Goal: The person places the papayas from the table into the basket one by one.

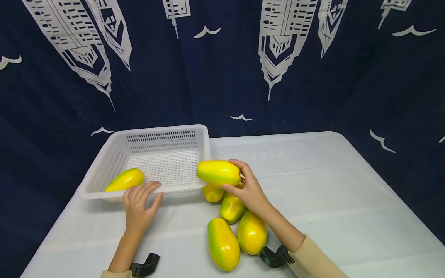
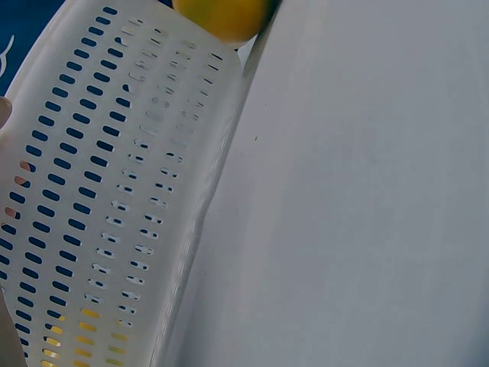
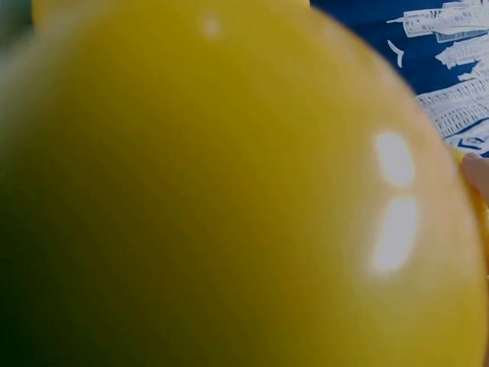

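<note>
Head: yellow fruit (image 1: pixel 217 172) in right hand (image 1: pixel 250 190)

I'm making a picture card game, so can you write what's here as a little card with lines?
Right hand: holds a papaya by one end
Left hand: at the near rim of the white basket
Inside the white basket: one papaya
On the white table: four more papayas
Behind: dark blue cloth printed with white buildings
</note>
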The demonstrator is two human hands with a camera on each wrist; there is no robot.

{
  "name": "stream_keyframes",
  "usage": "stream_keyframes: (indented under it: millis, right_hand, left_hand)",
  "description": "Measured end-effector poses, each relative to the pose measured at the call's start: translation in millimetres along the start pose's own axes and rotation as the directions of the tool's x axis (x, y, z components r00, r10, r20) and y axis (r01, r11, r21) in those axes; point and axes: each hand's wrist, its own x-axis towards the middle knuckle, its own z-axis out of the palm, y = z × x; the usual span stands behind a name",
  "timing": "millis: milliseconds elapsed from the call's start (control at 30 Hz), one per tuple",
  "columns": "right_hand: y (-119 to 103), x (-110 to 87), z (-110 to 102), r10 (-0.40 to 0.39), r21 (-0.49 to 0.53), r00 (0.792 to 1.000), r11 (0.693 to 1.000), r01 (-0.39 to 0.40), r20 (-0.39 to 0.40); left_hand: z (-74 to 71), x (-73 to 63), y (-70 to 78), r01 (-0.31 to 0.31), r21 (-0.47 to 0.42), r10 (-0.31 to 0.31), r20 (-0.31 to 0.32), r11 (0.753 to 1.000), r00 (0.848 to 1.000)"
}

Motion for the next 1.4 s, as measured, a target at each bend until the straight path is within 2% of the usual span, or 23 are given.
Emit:
stream_keyframes:
  millis: [233,567,867,1133,1400]
  right_hand:
    - [-6.6,13.7,8.3,-0.018,-0.038,0.999,0.999,0.019,0.027]
    - [-13.6,22.9,22.5,-0.030,-0.070,0.999,0.997,0.032,0.027]
    - [-16.2,22.0,28.6,-0.053,-0.084,0.996,0.995,0.060,0.074]
    - [-14.7,18.8,33.1,-0.048,-0.067,0.998,0.996,0.051,0.038]
    - [-17.2,19.7,35.6,-0.105,-0.088,0.994,0.990,0.108,0.036]
  left_hand:
    - [-0.2,1.6,-0.1,-0.004,0.010,0.004,-0.004,1.000,1.000]
    - [-1.0,2.2,-0.6,0.003,0.010,-0.003,0.000,1.000,1.000]
    - [-0.9,0.6,-0.5,0.019,0.003,-0.019,0.006,1.000,1.000]
    - [-0.5,-1.0,-0.1,0.013,0.010,-0.013,0.012,1.000,1.000]
    - [-1.3,-0.2,0.6,0.016,0.003,-0.016,0.016,1.000,1.000]
